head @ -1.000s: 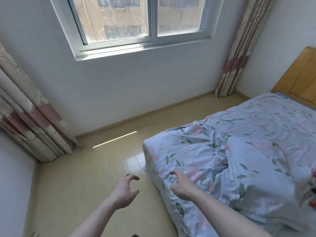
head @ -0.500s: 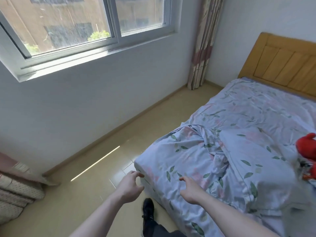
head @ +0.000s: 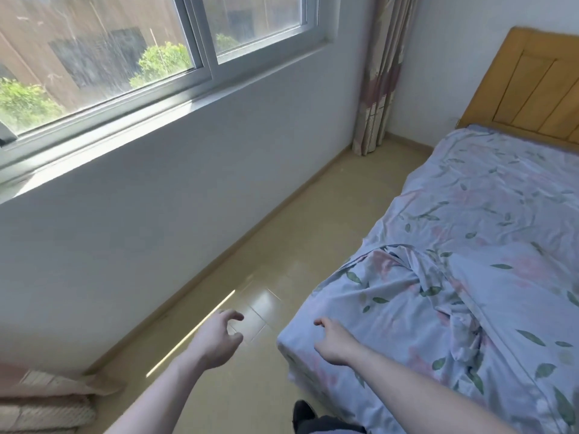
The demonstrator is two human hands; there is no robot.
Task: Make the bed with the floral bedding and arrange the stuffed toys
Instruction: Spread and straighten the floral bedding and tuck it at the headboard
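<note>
Now, floral bedding (head: 470, 277) rumpled, R hand (head: 332, 343) on corner, L hand (head: 216, 339) beside.

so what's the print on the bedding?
Pale blue bedding with green leaves and faded pink flowers; the head view shows it.

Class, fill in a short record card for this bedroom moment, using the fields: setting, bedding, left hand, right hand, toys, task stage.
setting: bedroom, wooden headboard, window, tiled floor
bedding: floral bedding, rumpled, bunched fold near the foot corner
left hand: left hand open, over the floor, holding nothing
right hand: right hand open, at the bed's foot corner, gripping nothing
toys: none in view
task stage: bed not yet smoothed
</note>
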